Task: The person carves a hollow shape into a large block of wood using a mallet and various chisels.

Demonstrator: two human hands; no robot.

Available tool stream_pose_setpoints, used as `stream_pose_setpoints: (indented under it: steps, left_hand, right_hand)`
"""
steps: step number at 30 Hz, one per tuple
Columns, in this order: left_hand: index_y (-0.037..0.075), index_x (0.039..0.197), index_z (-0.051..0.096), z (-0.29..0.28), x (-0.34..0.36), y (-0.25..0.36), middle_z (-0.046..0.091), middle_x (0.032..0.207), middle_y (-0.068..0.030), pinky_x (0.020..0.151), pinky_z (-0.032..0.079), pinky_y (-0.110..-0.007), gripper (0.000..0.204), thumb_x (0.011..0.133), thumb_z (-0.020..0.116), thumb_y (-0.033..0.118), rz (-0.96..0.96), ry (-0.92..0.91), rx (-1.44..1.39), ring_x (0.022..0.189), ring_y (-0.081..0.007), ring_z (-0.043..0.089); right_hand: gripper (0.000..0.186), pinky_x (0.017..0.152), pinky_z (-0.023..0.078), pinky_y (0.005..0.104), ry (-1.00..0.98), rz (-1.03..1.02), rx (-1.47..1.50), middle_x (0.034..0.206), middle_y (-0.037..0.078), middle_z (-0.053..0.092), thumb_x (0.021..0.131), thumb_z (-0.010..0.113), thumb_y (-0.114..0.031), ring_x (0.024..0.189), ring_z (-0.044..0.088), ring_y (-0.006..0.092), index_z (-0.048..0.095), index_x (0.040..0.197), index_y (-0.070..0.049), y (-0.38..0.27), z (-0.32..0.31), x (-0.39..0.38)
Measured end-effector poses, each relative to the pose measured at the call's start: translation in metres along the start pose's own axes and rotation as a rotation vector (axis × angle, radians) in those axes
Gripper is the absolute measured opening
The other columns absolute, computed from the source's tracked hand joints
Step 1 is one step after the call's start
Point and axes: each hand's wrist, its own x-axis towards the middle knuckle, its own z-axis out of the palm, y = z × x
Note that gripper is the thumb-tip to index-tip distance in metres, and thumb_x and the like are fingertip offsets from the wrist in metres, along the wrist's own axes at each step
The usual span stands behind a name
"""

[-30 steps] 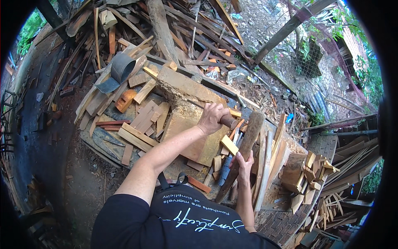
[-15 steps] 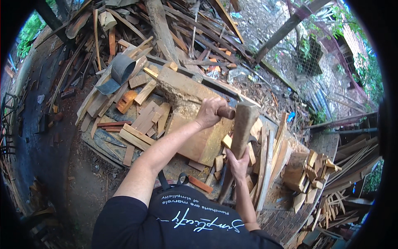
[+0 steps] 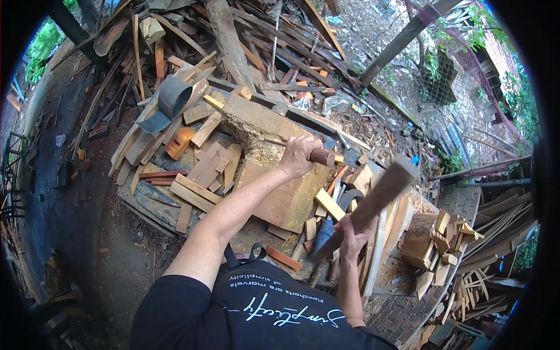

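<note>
My left hand is closed around the round wooden handle of a chisel, whose thin blade reaches leftward to the chipped, rough hollow in a thick wooden block. My right hand grips a long, rough wooden club, slightly blurred, with its thick end raised to the right of the chisel handle and apart from it. A yellow wooden piece and a dark blue tool lie just left of that club, beside the block.
Offcuts and a curved grey sheet piece cover the bench's left part. Scrap planks are heaped behind. Stacked wood pieces stand at the right, and a wire-mesh fence runs at the upper right.
Half a second ago the club's head was up beside the chisel handle; it has since swung away to the right with my right hand. My left hand has moved only slightly.
</note>
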Motion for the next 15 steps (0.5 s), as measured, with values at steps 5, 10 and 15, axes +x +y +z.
stream_pose_setpoints:
  steps: [5,10,15]
  left_hand:
    - [0.014,0.083,0.058,0.001,0.004,0.000,0.059,0.081,-0.0051,0.073,0.038,-0.042,0.015,0.072,0.068,0.010,-0.022,-0.006,-0.030,0.086,-0.0291,0.059]
    - [0.016,0.082,0.058,-0.013,-0.031,-0.051,0.059,0.080,-0.0043,0.074,0.038,-0.042,0.016,0.071,0.068,0.009,-0.179,0.046,0.010,0.086,-0.0295,0.060]
    - [0.017,0.080,0.055,-0.033,-0.028,-0.014,0.056,0.077,0.0005,0.074,0.037,-0.039,0.017,0.070,0.066,0.007,0.028,0.082,0.041,0.078,-0.0227,0.057]
  right_hand:
    - [0.051,0.059,0.049,0.0267,-0.253,-0.137,-0.500,0.093,0.010,0.061,0.082,0.075,-0.019,0.068,0.060,0.0146,0.046,0.122,-0.003,0.051,-0.003,0.008]
    - [0.051,0.062,0.050,0.0258,-0.116,0.169,-0.275,0.088,0.008,0.059,0.081,0.074,-0.014,0.071,0.059,0.0133,0.042,0.120,-0.005,0.017,0.000,0.001]
    - [0.049,0.062,0.053,0.0287,-0.080,-0.015,0.016,0.091,0.008,0.057,0.084,0.068,-0.005,0.071,0.062,0.0152,0.037,0.121,-0.008,0.013,0.003,-0.002]
